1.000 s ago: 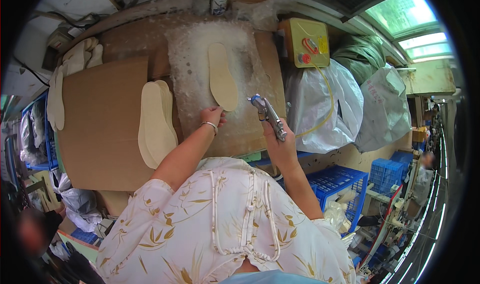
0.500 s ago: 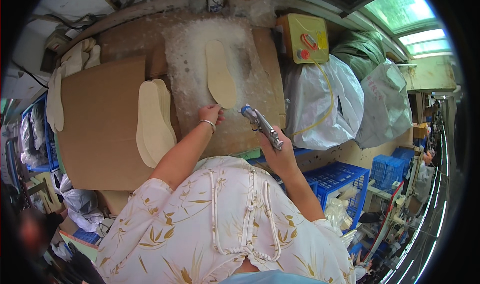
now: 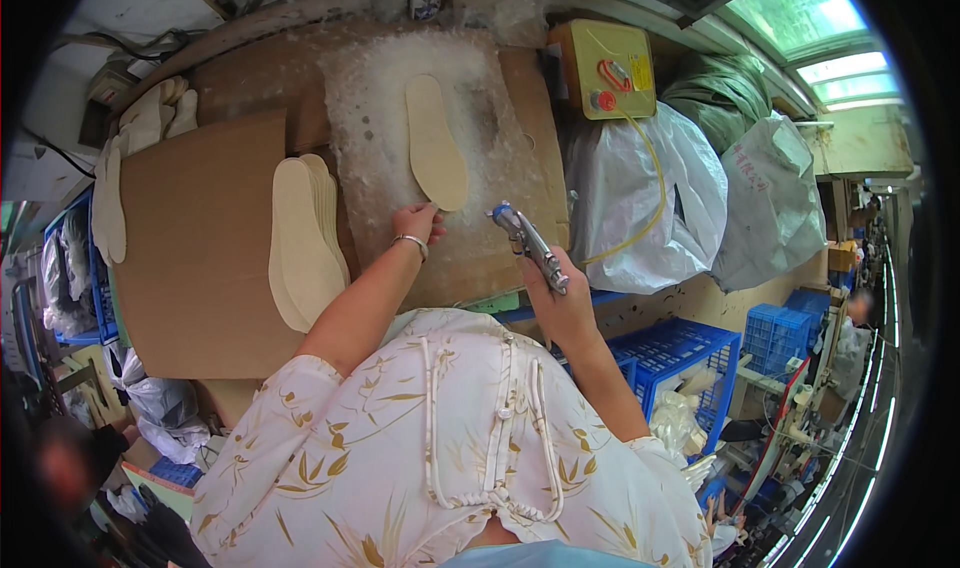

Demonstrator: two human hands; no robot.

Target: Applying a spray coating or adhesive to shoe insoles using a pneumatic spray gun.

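A single cream insole (image 3: 436,138) lies flat on a cardboard sheet (image 3: 370,208) crusted with whitish residue. Its near, heel end is pinched between the thumb and fingers of my left hand (image 3: 417,222), which wears a bracelet. In my right hand (image 3: 566,310) is a metal spray gun (image 3: 534,246) with a blue part at its front. The gun points up and left, to the right of the insole's heel and apart from it. Whether its trigger is pressed cannot be seen. Beside my left forearm rests a stack of insoles (image 3: 300,230).
More insoles (image 3: 110,203) lie at the far left, past a brown cardboard sheet (image 3: 200,258). A yellow can (image 3: 603,53) with a yellow hose (image 3: 658,193) stands at the right, by white plastic bags (image 3: 640,238). Blue crates (image 3: 690,343) are below right.
The spray gun in my right hand has moved slightly right, away from the insole's heel. My left hand keeps its pinch on the insole. The whole view has shifted a little.
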